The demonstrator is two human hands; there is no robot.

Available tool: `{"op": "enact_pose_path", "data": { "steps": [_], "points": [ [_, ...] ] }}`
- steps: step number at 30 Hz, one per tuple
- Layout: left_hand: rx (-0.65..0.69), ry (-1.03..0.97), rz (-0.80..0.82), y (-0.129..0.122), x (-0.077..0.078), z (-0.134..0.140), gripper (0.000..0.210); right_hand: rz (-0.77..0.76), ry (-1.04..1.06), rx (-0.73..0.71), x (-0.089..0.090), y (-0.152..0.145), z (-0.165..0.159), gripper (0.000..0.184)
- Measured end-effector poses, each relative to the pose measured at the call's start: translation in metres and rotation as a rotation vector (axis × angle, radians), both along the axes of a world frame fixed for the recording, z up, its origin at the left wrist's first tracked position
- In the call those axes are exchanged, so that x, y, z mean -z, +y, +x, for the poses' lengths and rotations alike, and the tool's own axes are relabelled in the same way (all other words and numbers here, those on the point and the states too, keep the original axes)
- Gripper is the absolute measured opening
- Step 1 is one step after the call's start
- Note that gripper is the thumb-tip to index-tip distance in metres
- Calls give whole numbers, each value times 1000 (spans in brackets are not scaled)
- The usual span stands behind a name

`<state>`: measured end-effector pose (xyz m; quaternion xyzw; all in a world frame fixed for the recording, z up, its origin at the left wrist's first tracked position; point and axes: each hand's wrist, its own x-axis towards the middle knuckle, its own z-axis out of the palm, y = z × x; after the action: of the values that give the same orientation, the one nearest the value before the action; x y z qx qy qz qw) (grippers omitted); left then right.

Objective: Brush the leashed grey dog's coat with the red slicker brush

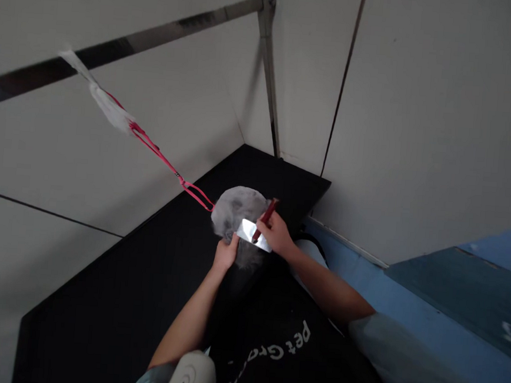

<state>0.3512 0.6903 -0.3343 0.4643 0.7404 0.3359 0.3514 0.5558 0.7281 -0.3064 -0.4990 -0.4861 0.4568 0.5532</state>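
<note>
"Hands?"
"Left hand against the grey furry animal, can't tell how closed; right hand curled tight around a red-handled tool"
"Animal's place?"
"Near the tabletop's near edge, wide room leftward, far edge beyond"

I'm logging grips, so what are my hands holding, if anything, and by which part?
Your right hand holds a dark red tool around its middle. Whether your left hand, at the gray fur, grips anything is unclear.
</note>
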Motion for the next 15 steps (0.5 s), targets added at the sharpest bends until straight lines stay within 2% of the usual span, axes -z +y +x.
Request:
{"op": "enact_pose_path", "data": {
  "steps": [1, 4, 5, 9, 10, 13, 14, 15],
  "points": [
    [3, -10, 9, 1, 1, 1, 35, -17, 0, 33, -3, 1, 2, 15],
    [19, -14, 44, 1, 4, 2, 34, 4, 26, 276, -9, 8, 5, 15],
    [29, -8, 54, 0, 5, 2, 33, 22, 25, 265, -10, 10, 3, 15],
    [65, 27, 49, -4, 10, 1, 31, -14, -31, -100, -8, 27, -8, 12],
    [69, 34, 49, -5, 11, -1, 32, -31, -47, -98, -7, 34, -8, 11],
    [91, 46, 97, -10, 13, -5, 32, -33, -109, 184, -5, 51, -6, 12],
    [103, 48, 118, -10, 13, -6, 32, -9, -116, 241, -5, 53, -7, 13],
    [118, 50, 130, -11, 14, -6, 31, 23, -118, 228, -4, 53, -9, 14]
  ]
}}
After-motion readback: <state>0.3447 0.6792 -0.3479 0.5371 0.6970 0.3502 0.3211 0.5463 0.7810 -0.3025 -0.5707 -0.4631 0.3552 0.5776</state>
